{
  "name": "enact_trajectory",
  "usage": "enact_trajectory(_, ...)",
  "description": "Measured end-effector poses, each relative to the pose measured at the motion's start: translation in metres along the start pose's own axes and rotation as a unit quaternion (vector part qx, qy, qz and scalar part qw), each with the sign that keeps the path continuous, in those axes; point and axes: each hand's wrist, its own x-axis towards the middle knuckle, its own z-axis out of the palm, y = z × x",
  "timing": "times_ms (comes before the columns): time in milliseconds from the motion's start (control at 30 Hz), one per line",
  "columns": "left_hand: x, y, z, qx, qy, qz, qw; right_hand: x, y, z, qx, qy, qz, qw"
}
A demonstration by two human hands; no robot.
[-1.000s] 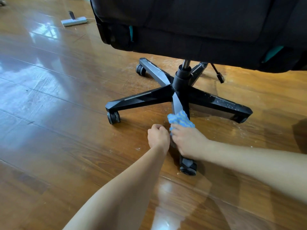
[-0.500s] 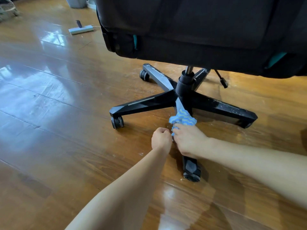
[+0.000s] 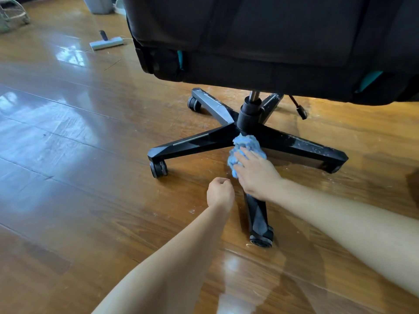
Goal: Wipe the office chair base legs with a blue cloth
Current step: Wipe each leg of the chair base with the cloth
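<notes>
A black five-legged chair base (image 3: 199,141) stands on castors under a black seat (image 3: 272,41). My right hand (image 3: 256,175) presses a bunched blue cloth (image 3: 246,148) on the near leg (image 3: 257,214), close to the central hub (image 3: 249,114). The fingers lie over the cloth and cover its lower part. My left hand (image 3: 220,192) hovers just left of that leg with its fingers curled into a fist and nothing in it. The right leg (image 3: 301,146) carries white dust specks.
Glossy wooden floor (image 3: 79,200) surrounds the chair, with pale crumbs near the base. A light flat mop head (image 3: 106,43) lies far left at the back. A grey bin (image 3: 97,4) and a wire object (image 3: 11,14) sit along the top edge.
My right hand has slid the blue cloth up the near leg toward the hub. The left hand has come away from the right hand and sits a little lower left.
</notes>
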Motion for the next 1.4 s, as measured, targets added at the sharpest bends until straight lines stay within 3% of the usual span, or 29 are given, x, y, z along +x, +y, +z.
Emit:
enact_trajectory(167, 0.001, 0.008, 0.013, -0.035, 0.015, -0.009, 0.999, -0.107, -0.027, 0.041, 0.13, 0.119, -0.083, 0.981)
enact_trajectory(267, -0.002, 0.013, 0.021, -0.055, 0.028, -0.016, 0.998, -0.118, -0.022, 0.052, 0.167, 0.134, -0.122, 0.969)
enact_trajectory(467, -0.011, 0.021, 0.022, -0.057, 0.074, 0.011, 0.996, -0.022, 0.015, 0.034, 0.187, 0.067, -0.018, 0.98)
enact_trajectory(667, -0.012, 0.021, 0.014, -0.077, 0.083, 0.007, 0.994, -0.014, 0.01, 0.035, 0.228, 0.094, 0.028, 0.969)
enact_trajectory(900, -0.012, 0.023, 0.02, -0.096, 0.087, -0.009, 0.992, -0.155, -0.03, 0.073, 0.293, 0.158, -0.118, 0.936)
enact_trajectory(1167, -0.024, 0.023, 0.028, -0.108, 0.074, -0.009, 0.991, -0.138, -0.016, 0.065, 0.287, 0.129, -0.171, 0.934)
enact_trajectory(1233, -0.024, 0.022, 0.025, -0.111, 0.072, -0.012, 0.991, -0.129, -0.015, 0.067, 0.303, 0.144, -0.146, 0.931)
enact_trajectory(1400, -0.025, 0.02, 0.026, -0.099, 0.073, -0.011, 0.992, -0.112, -0.008, 0.059, 0.375, 0.191, 0.032, 0.907)
